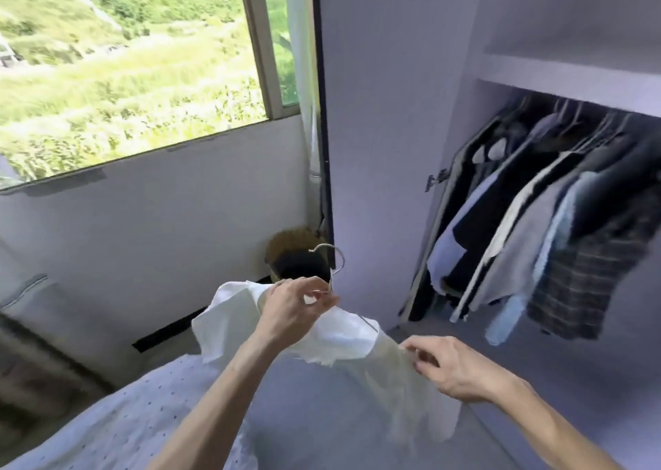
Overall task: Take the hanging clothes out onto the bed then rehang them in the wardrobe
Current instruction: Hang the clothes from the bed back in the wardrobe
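Your left hand [289,312] is raised in the middle of the view, its thumb and fingers curled in and pinching the neck of a thin metal hanger [334,258], just under the hook, which stands up above your knuckles. A white garment [343,337] hangs on that hanger, one short sleeve sticking out to the left of your wrist and the body of it falling down and to the right. Your right hand [454,369] is lower and nearer, to the right of the left one, and its thumb and fingertips pinch the thin fabric at the garment's right edge, with the other fingers loosely bent. The garment is held in the air between your two hands, above the near corner of the bed [125,416], whose pale cover with small dark dots fills the near left. It is well apart from the wardrobe [572,83], which stands open on the right. Under the wardrobe's shelf a row of hanging clothes [536,219] in dark, grey and pale blue is packed close together, with a plaid piece [579,290] at the near end. A woven basket [297,251] sits on the floor beyond your left hand, just beside the wardrobe's white panel. A window [125,58] fills the far left, with a green slope outside.
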A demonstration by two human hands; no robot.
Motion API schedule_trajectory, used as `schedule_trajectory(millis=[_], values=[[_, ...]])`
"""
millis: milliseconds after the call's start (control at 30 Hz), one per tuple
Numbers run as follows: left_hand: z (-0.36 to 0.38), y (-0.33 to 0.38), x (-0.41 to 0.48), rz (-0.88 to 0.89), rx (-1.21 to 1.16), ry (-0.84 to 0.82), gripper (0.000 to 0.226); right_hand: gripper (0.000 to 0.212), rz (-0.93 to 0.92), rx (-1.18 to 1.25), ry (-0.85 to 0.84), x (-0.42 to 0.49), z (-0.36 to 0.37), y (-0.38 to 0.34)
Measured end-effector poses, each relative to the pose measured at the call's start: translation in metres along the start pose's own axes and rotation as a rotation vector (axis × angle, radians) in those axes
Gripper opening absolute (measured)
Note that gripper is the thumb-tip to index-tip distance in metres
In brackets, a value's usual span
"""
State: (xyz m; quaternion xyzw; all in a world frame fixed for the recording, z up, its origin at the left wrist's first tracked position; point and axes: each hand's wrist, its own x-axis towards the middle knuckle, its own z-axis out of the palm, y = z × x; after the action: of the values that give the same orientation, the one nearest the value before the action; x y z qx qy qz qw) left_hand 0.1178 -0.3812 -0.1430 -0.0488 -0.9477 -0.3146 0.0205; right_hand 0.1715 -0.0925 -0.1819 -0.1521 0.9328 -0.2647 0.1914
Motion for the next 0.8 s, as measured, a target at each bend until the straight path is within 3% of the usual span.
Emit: schedule_trajectory(millis=[200,400,567,667,800], values=[[0.037,0.042,0.05,0.177,-0.062,-0.266,0.017,0.015,0.23,0.139,-0.009,-0.049,-0.015,0.011],[0.074,0.109,0.073,0.399,-0.006,-0.531,0.016,0.011,0.386,0.408,0.141,-0.11,-0.002,0.011],[0.107,0.164,0.066,0.576,0.141,-0.684,0.034,0.008,0.445,0.65,0.268,-0.148,0.019,0.009],[0.12,0.188,0.063,0.649,0.23,-0.785,0.058,0.004,0.483,0.748,0.335,-0.161,0.029,0.008],[0.122,0.216,0.065,0.763,0.271,-0.796,0.069,0.006,0.581,0.865,0.431,-0.175,0.039,0.008]])
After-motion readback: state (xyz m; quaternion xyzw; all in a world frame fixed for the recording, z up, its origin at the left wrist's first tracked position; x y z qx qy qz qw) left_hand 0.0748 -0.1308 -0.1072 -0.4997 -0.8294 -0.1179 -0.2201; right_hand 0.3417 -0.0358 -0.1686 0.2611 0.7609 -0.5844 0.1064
